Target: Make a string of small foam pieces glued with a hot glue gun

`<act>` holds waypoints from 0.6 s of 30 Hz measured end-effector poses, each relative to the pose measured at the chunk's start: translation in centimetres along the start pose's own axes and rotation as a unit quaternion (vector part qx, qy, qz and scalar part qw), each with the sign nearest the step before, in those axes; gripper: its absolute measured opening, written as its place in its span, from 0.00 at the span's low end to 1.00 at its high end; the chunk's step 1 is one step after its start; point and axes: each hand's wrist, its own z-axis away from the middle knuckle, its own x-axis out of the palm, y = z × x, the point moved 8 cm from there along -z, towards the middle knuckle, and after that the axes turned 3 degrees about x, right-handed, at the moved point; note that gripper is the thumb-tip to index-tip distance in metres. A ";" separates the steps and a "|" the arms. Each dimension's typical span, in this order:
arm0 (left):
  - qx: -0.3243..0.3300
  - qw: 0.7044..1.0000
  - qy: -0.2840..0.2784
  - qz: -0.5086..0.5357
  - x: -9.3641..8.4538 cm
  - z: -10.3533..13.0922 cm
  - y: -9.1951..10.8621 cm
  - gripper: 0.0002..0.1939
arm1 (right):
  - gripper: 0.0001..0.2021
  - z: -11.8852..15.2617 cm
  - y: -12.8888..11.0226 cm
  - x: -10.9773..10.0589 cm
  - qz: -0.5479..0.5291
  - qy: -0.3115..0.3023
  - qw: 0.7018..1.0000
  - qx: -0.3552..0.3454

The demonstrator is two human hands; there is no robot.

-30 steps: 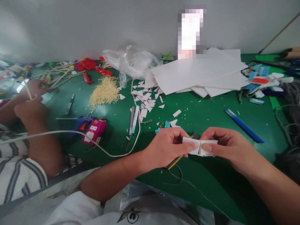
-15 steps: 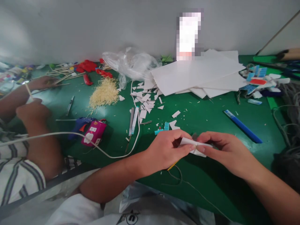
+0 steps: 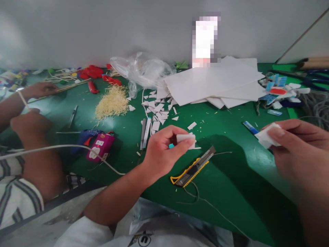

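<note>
My left hand [image 3: 164,151] pinches a small piece of white board [image 3: 183,138] between thumb and fingers, just above the green table [image 3: 228,185]. Off to the right, my right hand [image 3: 298,147] grips another white piece [image 3: 268,135], its far side hidden by the fingers. Between the hands, a yellow box cutter [image 3: 195,168] lies with its blade end pointing up and right. A thin grey cord [image 3: 218,207] runs beside and under it. Partly behind the right-hand piece is a blue stick-shaped tool [image 3: 250,127].
Large white sheets [image 3: 213,82] and white scraps [image 3: 159,111] lie at the back, near a clear plastic bag [image 3: 144,70]. To the left are a pink power socket [image 3: 100,147] with a white cable, a pile of yellowish shreds [image 3: 111,103] and another person's hands [image 3: 32,123].
My hands have parted; one white piece is now in each. The right hand moved right and up, the left slightly left and up. The box cutter, mostly covered before, is now exposed.
</note>
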 end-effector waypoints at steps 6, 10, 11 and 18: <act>-0.153 0.973 -0.038 0.168 3.2 0.5 -3.8 0.13 | 0.20 -0.7 0.2 -0.4 0.065 0.095 0.993 -0.033; -0.179 0.959 -0.074 0.209 4.4 0.6 -4.4 0.13 | 0.18 -1.5 -0.4 -1.4 0.172 0.229 0.957 -0.035; -0.182 0.957 -0.080 0.210 4.5 0.7 -4.4 0.13 | 0.18 -1.6 -1.0 -1.2 0.212 0.241 0.945 -0.069; -0.174 0.961 -0.105 0.188 5.1 1.1 -4.7 0.15 | 0.09 1.5 -5.5 2.5 0.300 0.219 0.861 -0.347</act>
